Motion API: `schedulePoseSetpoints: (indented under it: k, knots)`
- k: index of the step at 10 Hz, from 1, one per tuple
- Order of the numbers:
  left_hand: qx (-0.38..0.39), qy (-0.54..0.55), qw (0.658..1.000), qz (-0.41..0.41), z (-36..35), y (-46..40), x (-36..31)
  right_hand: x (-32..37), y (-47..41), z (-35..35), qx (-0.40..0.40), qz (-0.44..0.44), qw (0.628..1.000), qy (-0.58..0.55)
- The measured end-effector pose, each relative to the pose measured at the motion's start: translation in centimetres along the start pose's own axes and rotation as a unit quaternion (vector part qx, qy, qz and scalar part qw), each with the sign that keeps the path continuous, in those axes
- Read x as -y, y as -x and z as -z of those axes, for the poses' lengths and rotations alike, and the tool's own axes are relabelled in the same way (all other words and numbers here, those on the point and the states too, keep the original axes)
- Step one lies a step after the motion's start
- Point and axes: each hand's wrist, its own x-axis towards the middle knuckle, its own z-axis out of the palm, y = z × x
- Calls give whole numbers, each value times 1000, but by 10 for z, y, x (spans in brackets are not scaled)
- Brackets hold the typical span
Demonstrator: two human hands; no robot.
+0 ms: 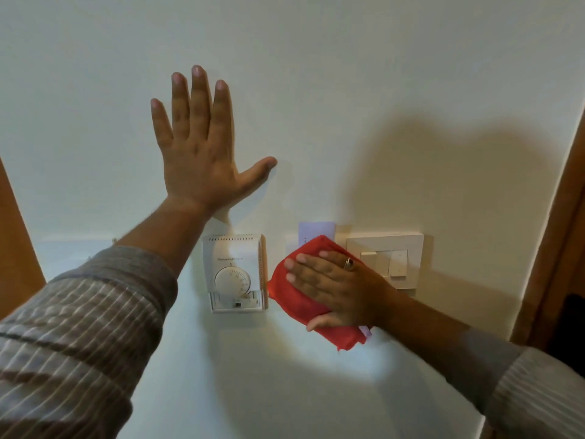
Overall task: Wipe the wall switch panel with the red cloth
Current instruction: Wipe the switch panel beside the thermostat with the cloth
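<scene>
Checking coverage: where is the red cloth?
Head view, right of centre: red cloth under the right hand, between thermostat and switch panel.

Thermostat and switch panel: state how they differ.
The thermostat carries a round dial; the switch panel has flat rocker keys. The thermostat stands taller than wide and fully exposed; the switch panel is wider, partly hidden by the right hand. Both are pale and wall-mounted.

Single head view, close, facing wall (316, 74) straight on
</scene>
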Motion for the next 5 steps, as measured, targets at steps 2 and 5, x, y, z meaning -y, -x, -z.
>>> schedulePoseSetpoints:
  k: [2, 5]
  knots:
    - [5, 1, 1000, -1, 1, 0, -1, 30, -5, -10, -24, -131, 991, 29]
    - [3, 2, 1000, -6, -1, 1, 1, 25, 12, -8, -40, -136, 990, 22]
